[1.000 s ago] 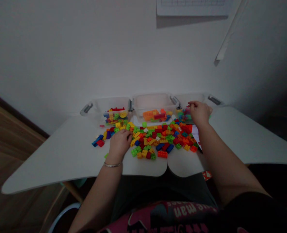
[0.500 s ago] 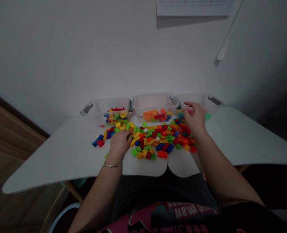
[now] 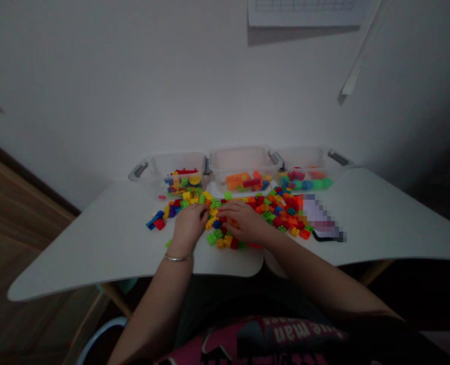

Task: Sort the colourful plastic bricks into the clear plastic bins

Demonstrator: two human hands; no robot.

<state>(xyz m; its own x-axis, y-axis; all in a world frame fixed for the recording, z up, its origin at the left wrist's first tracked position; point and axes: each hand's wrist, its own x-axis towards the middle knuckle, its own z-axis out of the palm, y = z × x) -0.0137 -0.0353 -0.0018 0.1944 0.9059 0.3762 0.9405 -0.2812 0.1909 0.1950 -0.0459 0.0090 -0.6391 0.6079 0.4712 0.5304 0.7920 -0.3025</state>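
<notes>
Fingertips of both hands meeting low in the middle of the frame, right on the near-left part of the brick pile. Left hand curled, fingers bent in close toward a yellow brick at their tips; can't tell whether actually pinching it or just touching. Right hand lying flat-ish over the pile, fingers stretched leftward and loosely together, tips just beside the left hand's, nothing clearly gripped. That yellow brick sitting between the two sets of fingertips, too small to call a long axis, about equally near both hands, maybe a hair nearer the left. Silver bangle on the left wrist. Further out: pile spreading rightward across the white table, a few blue and red strays off to the left. Up behind, three clear bins in a row: left bin, middle bin, right bin, each partly filled with coloured pieces. Blurred-out patch right of the pile.
</notes>
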